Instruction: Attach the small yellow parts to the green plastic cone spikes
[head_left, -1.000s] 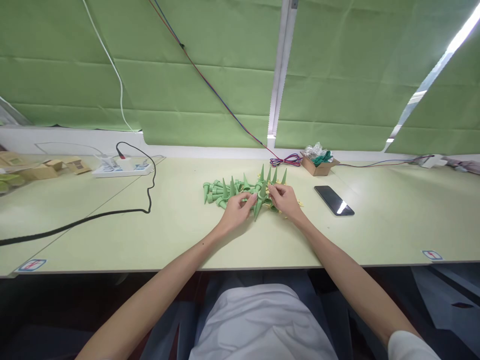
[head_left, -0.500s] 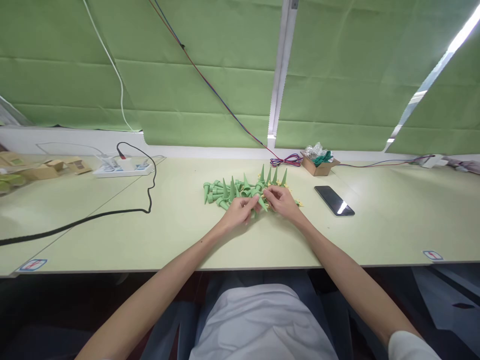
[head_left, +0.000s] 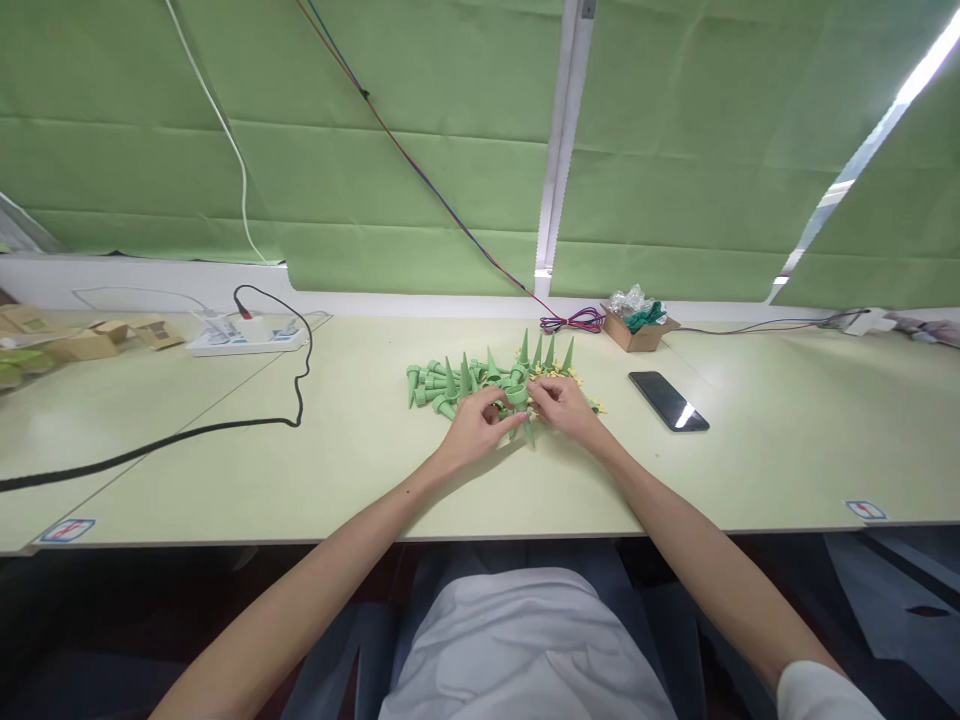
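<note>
In the head view my left hand (head_left: 476,425) grips a green plastic spike (head_left: 517,397) between thumb and fingers. Its round open end faces up and its point slants down toward me. Close beside its rim, my right hand (head_left: 564,405) is closed in a pinch; whatever lies between those fingertips is too small to make out. Behind and left of my hands lies a pile of similar green spikes (head_left: 435,383), several of them standing point up. Small yellow pieces (head_left: 598,406) are scattered by and behind my right hand, which partly hides them.
Right of my hands lies a black phone (head_left: 669,401). A small cardboard box (head_left: 637,335) with crumpled plastic stands behind it, beside a coiled wire (head_left: 574,320). At left are a white power strip (head_left: 247,338), a black cable (head_left: 225,427) and cardboard pieces (head_left: 82,343).
The spike between my hands has turned so its open end now faces up. My left fingers have spread around it, while my right hand has barely moved.
</note>
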